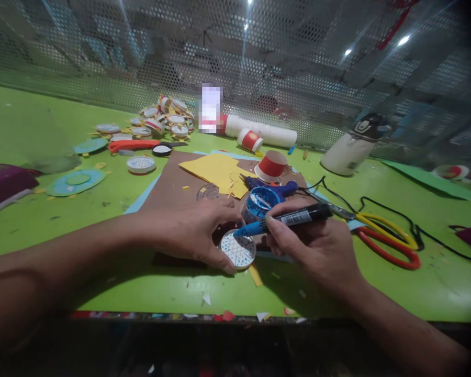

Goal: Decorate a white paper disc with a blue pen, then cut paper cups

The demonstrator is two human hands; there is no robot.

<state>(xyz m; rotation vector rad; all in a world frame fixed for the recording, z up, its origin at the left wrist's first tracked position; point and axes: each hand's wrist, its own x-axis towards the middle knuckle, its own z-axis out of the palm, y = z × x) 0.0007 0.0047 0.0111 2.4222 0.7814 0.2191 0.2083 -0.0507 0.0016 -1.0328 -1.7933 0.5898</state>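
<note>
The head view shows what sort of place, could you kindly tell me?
Probably a craft workspace: there are red-and-yellow-handled scissors, yellow paper on a brown sheet, and a marker in the right hand.

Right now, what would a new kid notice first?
Probably the round white disc with blue specks, front and centre in the left hand, with a blue-and-black marker in the right hand pointing at it. Next, maybe the yellow-and-red-handled scissors at right, or the pile of round white pieces at the back, left of centre.
</note>
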